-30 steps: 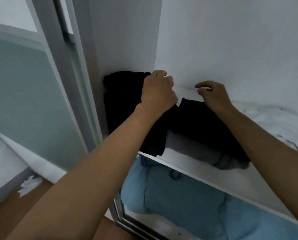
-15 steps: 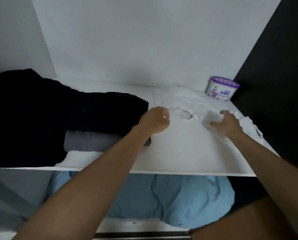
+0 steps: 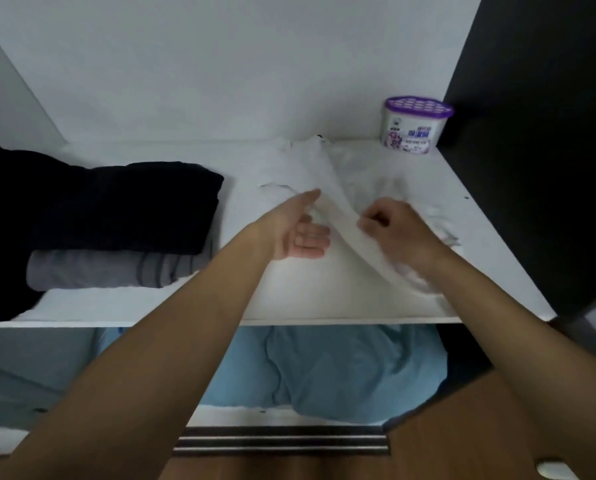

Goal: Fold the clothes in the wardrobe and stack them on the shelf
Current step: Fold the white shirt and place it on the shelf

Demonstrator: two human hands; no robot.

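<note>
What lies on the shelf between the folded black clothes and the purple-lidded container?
In the head view, the white garment lies between them, with both hands, left hand and right hand, on it.

White garment point(image 3: 327, 174) on shelf point(image 3: 289, 306), one edge lifted between both hands. Right hand point(image 3: 398, 233) pinches fabric; left hand point(image 3: 298, 232) palm-up beneath it. Dark folded stack point(image 3: 123, 206) left of left hand; purple-lidded tub point(image 3: 416, 124) beyond right hand.

Plain white wardrobe interior here, back wall point(image 3: 237, 64) totally bare and evenly lit, kinda cool-toned light. Far right corner has a little tub with a purple lid point(image 3: 416, 124). Black side panel point(image 3: 538, 133) on the right. Wood floor point(image 3: 445, 445) and dark sliding-door track point(image 3: 282, 441) down near.
</note>
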